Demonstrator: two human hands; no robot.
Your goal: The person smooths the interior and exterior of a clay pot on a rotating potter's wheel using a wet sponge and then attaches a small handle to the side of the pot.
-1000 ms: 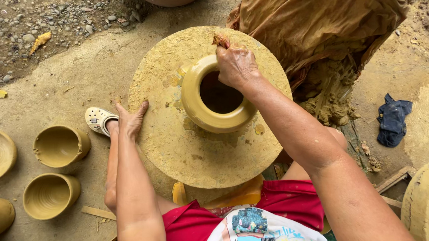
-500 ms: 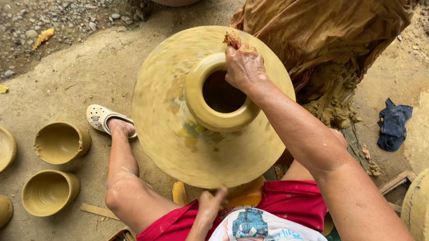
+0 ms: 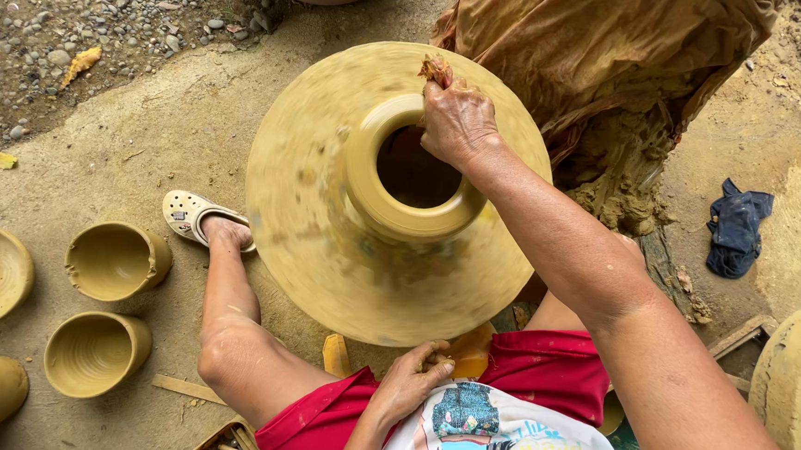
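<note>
Packed-earth ground (image 3: 181,127) lay open beyond the wheel; right hand (image 3: 457,124) pinched a rag (image 3: 435,69) on the clay pot (image 3: 399,193) rim, left hand (image 3: 416,380) curled near the lap.

Bright, even daylight with soft, faint shadows, no glare, sharp throughout except motion blur across the spinning wheel (image 3: 330,285).

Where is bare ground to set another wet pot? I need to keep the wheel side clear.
Bare dirt lies between the sandal and the gravel above it, and between the blue cloth and the covered clay heap. The left edge is crowded with pots.
</note>
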